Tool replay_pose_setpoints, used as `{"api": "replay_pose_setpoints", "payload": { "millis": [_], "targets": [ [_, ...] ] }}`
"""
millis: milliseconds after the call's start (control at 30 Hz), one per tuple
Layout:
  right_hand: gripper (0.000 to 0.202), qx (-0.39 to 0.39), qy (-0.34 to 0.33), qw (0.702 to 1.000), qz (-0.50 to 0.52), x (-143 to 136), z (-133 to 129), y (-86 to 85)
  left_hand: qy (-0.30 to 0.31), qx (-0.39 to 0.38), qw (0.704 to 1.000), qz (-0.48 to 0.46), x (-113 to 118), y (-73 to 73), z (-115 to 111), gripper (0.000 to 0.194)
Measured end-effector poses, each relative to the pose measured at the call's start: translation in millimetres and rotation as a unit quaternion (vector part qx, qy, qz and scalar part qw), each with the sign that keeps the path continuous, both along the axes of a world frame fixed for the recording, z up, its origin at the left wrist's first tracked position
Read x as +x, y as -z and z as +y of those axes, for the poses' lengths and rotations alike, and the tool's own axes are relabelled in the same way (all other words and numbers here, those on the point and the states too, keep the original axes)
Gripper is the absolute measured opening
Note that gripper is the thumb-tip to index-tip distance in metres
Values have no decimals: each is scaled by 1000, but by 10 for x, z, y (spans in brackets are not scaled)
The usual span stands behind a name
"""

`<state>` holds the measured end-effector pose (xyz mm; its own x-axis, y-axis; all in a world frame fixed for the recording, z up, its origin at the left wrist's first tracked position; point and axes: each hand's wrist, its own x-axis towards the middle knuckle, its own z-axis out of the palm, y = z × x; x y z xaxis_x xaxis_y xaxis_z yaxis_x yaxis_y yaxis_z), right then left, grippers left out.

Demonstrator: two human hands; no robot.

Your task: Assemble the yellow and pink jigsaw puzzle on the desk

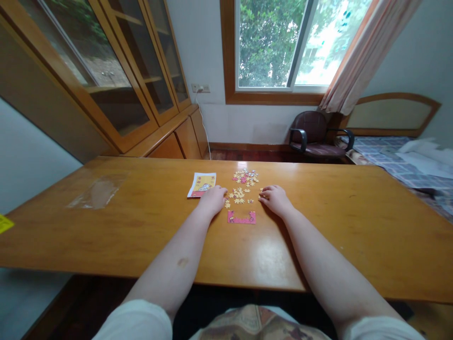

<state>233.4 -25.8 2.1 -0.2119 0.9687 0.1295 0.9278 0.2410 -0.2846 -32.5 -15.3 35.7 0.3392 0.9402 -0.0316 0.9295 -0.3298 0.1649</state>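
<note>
My left hand (213, 199) rests on the table at the right edge of a picture sheet (204, 184), fingers loosely stretched toward the jigsaw pieces. Several loose yellow puzzle pieces (239, 195) lie between my hands. My right hand (277, 200) is on their other side, thumb and fingers a little apart. Small yellow bits show at its fingertips, partly hidden. Closer to me lies a joined pink puzzle section (241, 217), a strip with raised ends. Farther back is a heap of yellow, pink and pale pieces (245, 176).
A clear plastic bag (97, 192) lies on the left of the wooden table (148, 236). A yellow item (5, 224) shows at the far left edge. Beyond the table are a glass-door cabinet (155, 118), an office chair (311, 134) and a bed (385, 151).
</note>
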Motion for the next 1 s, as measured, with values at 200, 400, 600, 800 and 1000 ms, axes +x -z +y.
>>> {"api": "replay_pose_setpoints", "payload": {
  "millis": [200, 400, 600, 800, 1000],
  "targets": [
    [18, -32, 17, 999, -10, -68, 9, -12, -16, -47, 998, 39, -23, 25, 3, 27],
    [16, -34, 19, 999, -12, -84, -1, -9, -3, -41, 999, 16, 55, 95, 20, 25],
    [13, -16, 4, 999, 29, -73, -16, -3, 67, -1, 997, -41, 180, 305, 26, 55],
    [9, 7, -1, 998, 69, -106, -22, -28, 89, -54, 994, -41, 342, 436, 55, 64],
    [10, 19, 13, 995, 93, -132, -21, -11, 151, -75, 984, -50, 470, 350, 34, 63]
  ]
}}
